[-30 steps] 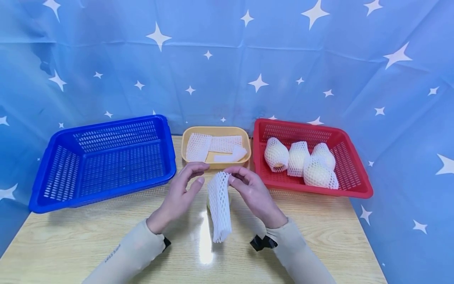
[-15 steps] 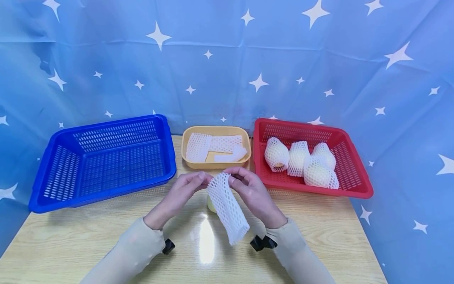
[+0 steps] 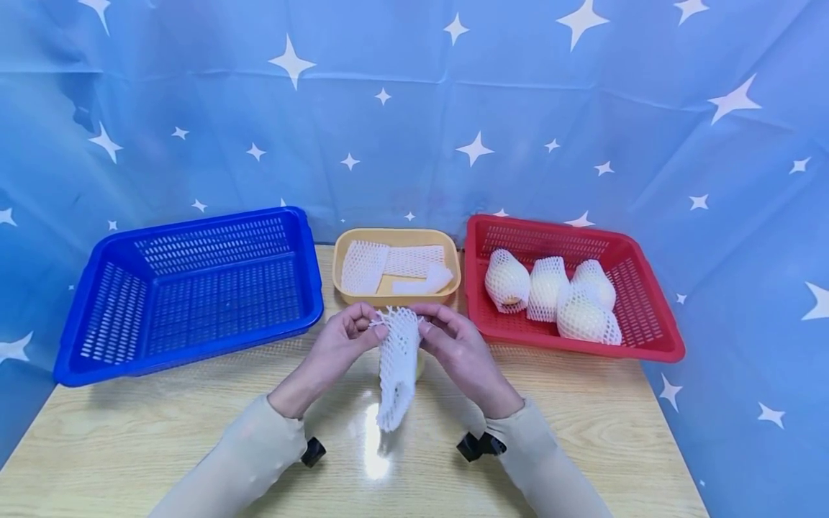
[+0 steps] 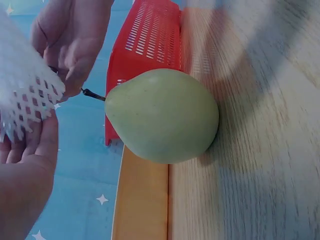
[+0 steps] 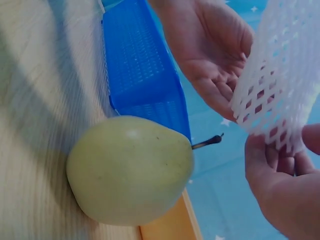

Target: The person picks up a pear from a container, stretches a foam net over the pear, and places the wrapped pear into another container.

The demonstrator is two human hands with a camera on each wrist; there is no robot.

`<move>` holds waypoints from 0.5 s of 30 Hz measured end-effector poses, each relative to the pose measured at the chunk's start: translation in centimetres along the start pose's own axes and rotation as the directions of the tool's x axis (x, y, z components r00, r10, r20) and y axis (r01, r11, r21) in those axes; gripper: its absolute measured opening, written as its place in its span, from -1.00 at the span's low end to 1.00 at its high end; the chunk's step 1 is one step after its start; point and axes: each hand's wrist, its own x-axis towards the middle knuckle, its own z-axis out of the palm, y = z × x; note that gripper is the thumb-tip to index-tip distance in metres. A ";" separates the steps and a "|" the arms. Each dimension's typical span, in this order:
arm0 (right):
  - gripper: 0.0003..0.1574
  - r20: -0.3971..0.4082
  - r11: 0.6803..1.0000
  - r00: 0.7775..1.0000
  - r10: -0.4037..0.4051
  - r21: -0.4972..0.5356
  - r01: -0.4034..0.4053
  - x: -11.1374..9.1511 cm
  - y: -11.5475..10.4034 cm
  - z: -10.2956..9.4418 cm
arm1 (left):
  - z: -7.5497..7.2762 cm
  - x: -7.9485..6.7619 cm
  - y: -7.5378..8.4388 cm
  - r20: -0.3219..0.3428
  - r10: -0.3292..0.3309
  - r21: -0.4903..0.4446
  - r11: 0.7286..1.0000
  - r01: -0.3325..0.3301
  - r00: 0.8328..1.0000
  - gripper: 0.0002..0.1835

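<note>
A white foam fruit net (image 3: 397, 360) hangs between my two hands over the table. My left hand (image 3: 337, 352) pinches one side of its far rim with thumb and fingers. On the opposite side of that rim, my right hand (image 3: 463, 356) holds the net the same way. Below the net a yellow-green pear (image 4: 165, 117) stands upright on the table with its dark stem (image 5: 207, 142) pointing up. In the head view the net hides most of the pear. Both wrist views show the net's mesh end just above the stem, apart from the fruit.
A blue basket (image 3: 188, 355) stands at the left. The tan tray (image 3: 398, 298) in the middle holds several flat foam nets (image 3: 363, 267). In the red basket (image 3: 648, 316) at the right lie several net-covered fruits (image 3: 507, 279). A starry blue cloth (image 3: 414, 115) hangs behind.
My left hand has come in to the net's rim and taken hold of it. The net's lower end swung right, then back left. My right hand has stayed nearly in place.
</note>
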 end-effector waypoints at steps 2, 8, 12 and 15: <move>-0.50 0.006 0.998 1.000 0.005 0.059 -0.005 0.0 0.1 0.1 | 0.0 0.1 -0.2 -0.003 0.026 -0.016 1.000 -0.026 1.000 -0.89; -0.45 -0.001 0.988 0.999 0.039 0.147 -0.038 0.1 0.1 0.4 | 0.1 0.4 -0.8 -0.010 0.083 0.052 0.995 -0.082 0.996 -0.93; -0.43 -0.014 0.989 0.996 0.088 0.118 -0.085 0.2 0.2 0.4 | 0.4 0.5 -0.7 -0.008 0.107 0.067 0.992 -0.106 0.994 -0.91; -0.40 -0.007 0.991 0.993 0.118 0.067 -0.118 0.3 0.1 0.4 | 0.6 0.6 -0.7 0.004 0.139 0.069 0.988 -0.139 0.990 -0.90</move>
